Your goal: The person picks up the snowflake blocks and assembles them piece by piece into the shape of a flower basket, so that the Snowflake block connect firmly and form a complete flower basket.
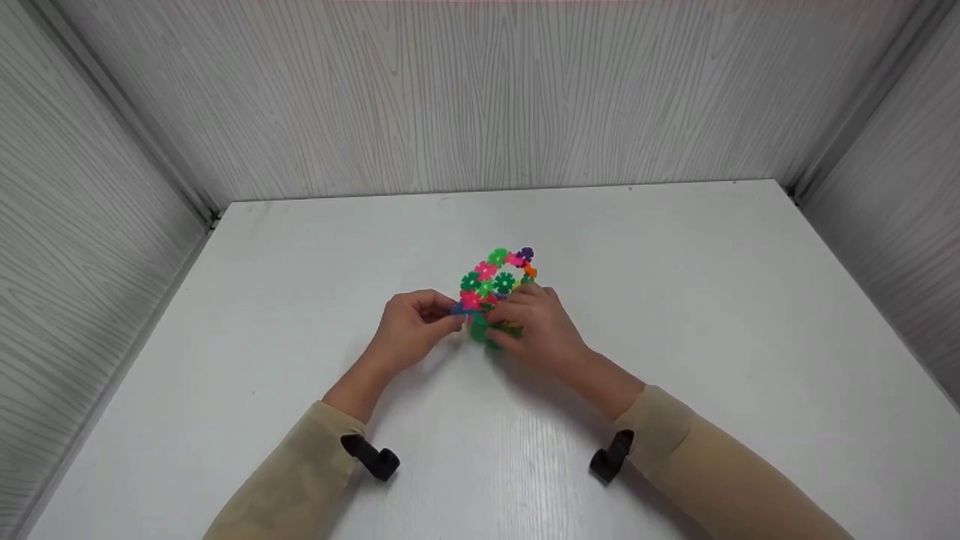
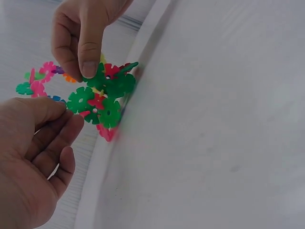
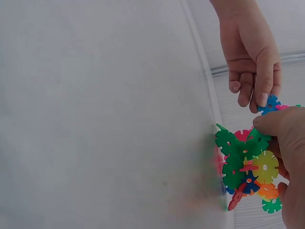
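A colourful build of interlocking snowflake discs (image 1: pixel 485 288) stands at the middle of the table, with green, pink, purple and orange pieces linked in a loop at its top. My left hand (image 1: pixel 417 328) pinches a blue snowflake disc (image 3: pixel 270 105) at the build's left side, between thumb and fingertips. From the right, my right hand (image 1: pixel 541 324) grips the build, its fingers covering part of it. Green discs (image 2: pixel 110 86) cluster low on the build beneath the right thumb. In the right wrist view a yellow disc (image 3: pixel 265 167) shows beside the right fingers.
The white table (image 1: pixel 300 255) is bounded by pale wood-grain panels (image 1: pixel 480 97) at the back and both sides. Black camera mounts (image 1: pixel 373 457) sit at the cuffs of both beige sleeves (image 1: pixel 697 442).
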